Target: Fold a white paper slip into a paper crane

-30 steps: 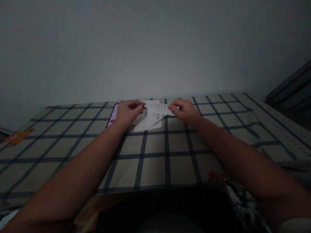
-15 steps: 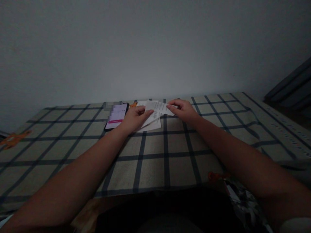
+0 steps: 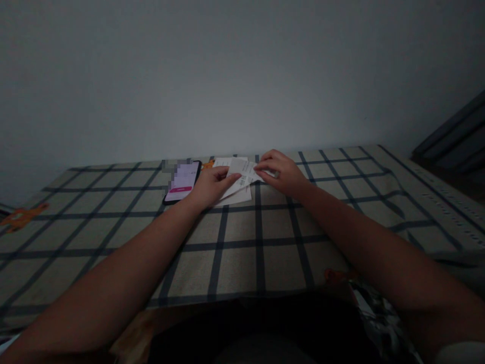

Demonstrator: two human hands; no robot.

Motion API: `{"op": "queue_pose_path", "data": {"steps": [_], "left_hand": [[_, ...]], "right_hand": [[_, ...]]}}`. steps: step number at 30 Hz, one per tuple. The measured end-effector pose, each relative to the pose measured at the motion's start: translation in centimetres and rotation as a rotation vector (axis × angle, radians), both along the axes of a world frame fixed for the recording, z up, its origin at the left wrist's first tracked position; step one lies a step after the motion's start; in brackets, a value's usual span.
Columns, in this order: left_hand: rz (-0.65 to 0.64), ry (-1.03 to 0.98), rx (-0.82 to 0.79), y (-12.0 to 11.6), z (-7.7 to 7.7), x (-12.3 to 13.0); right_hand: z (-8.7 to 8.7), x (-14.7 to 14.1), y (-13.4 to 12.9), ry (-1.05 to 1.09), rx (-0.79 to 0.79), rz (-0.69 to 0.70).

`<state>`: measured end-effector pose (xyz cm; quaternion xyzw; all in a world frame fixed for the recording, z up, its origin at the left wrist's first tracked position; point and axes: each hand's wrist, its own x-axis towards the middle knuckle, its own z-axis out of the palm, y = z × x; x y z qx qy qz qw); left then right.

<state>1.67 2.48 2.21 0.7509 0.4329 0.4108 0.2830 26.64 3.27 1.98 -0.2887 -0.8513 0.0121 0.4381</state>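
A printed slip of white paper [image 3: 242,173] is pinched at its left side by my left hand [image 3: 212,186], the thumb lying on top of it. My right hand [image 3: 283,173] has its fingertips drawn together at the slip's right end. Beneath the slip lie more white sheets [image 3: 235,197] on the checked tablecloth; their print is too faint to read. Left of my left hand rests a phone [image 3: 181,191] with a lit screen and a pink bar, part of it blurred out.
The checked cloth [image 3: 238,263] covers the table up to a pale wall [image 3: 242,76]. An orange printed figure [image 3: 23,217] shows on the cloth at the left. Dark striped fabric [image 3: 454,131] hangs at the far right.
My right hand has shifted a little left along the slip, and its fingers have lifted into a tighter bunch. My left hand and the phone have stayed in place.
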Motion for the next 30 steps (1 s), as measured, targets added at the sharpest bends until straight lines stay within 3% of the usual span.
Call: {"op": "queue_pose_path", "data": {"steps": [9,20,30], "left_hand": [[-0.01,-0.033,-0.014,0.2,-0.37,-0.11],[0.035,0.027,0.04,0.53,-0.6,-0.27],[-0.146,-0.044,-0.07,0.2,-0.4,0.08]], "right_hand": [[-0.28,-0.03,0.03,-0.038,-0.021,-0.017],[0.2,-0.17,-0.39,-0.008,0.044,0.065],[0.08,-0.15,-0.01,-0.013,0.064,0.117]]}}
